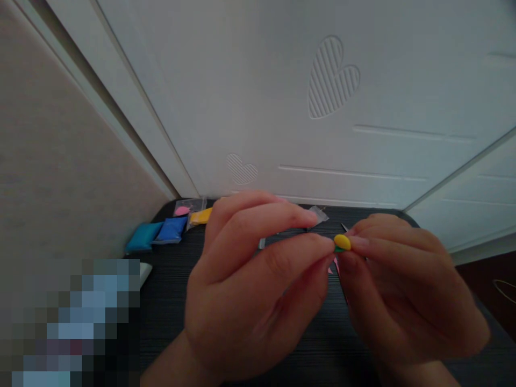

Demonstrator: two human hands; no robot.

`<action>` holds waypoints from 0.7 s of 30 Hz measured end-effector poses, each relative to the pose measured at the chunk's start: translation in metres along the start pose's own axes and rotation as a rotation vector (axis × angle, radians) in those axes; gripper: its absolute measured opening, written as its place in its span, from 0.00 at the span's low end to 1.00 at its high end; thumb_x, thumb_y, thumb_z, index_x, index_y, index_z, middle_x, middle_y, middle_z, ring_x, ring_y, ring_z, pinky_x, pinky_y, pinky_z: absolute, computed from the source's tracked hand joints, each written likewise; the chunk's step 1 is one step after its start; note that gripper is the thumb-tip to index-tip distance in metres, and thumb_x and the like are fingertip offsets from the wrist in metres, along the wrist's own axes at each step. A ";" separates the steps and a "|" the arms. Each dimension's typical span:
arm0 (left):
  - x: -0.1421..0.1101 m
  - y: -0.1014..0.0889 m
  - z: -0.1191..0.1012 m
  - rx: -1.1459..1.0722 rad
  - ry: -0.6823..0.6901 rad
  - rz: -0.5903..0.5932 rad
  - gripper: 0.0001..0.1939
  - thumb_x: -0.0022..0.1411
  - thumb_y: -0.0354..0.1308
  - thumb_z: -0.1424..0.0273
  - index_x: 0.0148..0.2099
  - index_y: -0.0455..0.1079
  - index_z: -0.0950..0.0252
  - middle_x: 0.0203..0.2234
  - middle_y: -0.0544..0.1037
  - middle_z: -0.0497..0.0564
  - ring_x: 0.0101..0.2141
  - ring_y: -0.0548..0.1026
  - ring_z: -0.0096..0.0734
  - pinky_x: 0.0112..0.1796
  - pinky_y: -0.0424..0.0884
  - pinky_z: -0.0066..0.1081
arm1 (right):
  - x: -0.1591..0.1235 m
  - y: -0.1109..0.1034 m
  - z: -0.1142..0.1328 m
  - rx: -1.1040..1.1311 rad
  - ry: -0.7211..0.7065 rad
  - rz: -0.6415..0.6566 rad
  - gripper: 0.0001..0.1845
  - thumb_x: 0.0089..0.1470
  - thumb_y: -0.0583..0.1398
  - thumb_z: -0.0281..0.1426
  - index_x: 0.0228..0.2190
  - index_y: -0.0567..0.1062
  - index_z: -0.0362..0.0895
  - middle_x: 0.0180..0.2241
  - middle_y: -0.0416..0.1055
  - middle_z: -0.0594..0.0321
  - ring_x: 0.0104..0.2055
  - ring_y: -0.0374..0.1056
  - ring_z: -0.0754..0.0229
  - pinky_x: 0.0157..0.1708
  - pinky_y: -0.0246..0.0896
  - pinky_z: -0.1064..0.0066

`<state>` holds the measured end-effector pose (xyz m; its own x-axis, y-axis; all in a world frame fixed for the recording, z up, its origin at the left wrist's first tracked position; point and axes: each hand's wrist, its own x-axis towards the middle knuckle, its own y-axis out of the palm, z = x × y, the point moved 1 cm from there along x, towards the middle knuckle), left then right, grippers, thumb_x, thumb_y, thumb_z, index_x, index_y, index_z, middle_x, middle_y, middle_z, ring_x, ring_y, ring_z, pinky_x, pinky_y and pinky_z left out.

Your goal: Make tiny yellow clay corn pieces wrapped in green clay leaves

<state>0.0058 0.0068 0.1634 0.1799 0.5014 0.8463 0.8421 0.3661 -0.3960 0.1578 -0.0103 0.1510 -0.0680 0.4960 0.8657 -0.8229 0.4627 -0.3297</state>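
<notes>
A small, smooth yellow clay lump (342, 242) with a green bit (339, 249) under it is held up over the dark table. My left hand (258, 285) is closed, thumb and index fingertip pinching its left end by the green bit. From the other side, my right hand (407, 285) pinches the same piece between thumb and fingers. Below the piece, partly hidden by my hands, lie pink scraps (330, 269) and a thin, dark pointed tool whose kind I cannot make out.
Teal (144, 236), blue (171, 230) and yellow packets (200, 216) lie along the back left of the dark table (169, 301), near a clear bag (193, 206) with something pink. A crumpled clear wrapper (318, 216) sits behind my hands. A white panel (262, 97) with heart reliefs rises behind.
</notes>
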 end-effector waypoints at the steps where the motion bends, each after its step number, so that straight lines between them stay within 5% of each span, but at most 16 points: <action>1: -0.001 0.000 0.000 -0.013 -0.005 -0.012 0.10 0.49 0.61 0.71 0.36 0.68 0.56 0.36 0.72 0.46 0.42 0.68 0.35 0.43 0.66 0.39 | 0.000 0.000 0.000 -0.012 -0.012 -0.003 0.18 0.44 0.61 0.22 0.40 0.70 0.47 0.30 0.71 0.62 0.33 0.67 0.58 0.31 0.65 0.61; 21: -0.004 0.005 -0.004 0.068 0.027 -0.101 0.09 0.49 0.60 0.69 0.35 0.67 0.57 0.34 0.72 0.47 0.39 0.68 0.37 0.42 0.65 0.42 | 0.001 0.002 0.002 -0.066 -0.022 -0.018 0.15 0.45 0.60 0.22 0.37 0.69 0.46 0.28 0.71 0.63 0.32 0.68 0.60 0.32 0.64 0.62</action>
<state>0.0111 0.0030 0.1596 0.1105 0.4387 0.8918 0.8204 0.4662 -0.3310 0.1552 -0.0102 0.1523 -0.0665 0.4711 0.8796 -0.7854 0.5190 -0.3374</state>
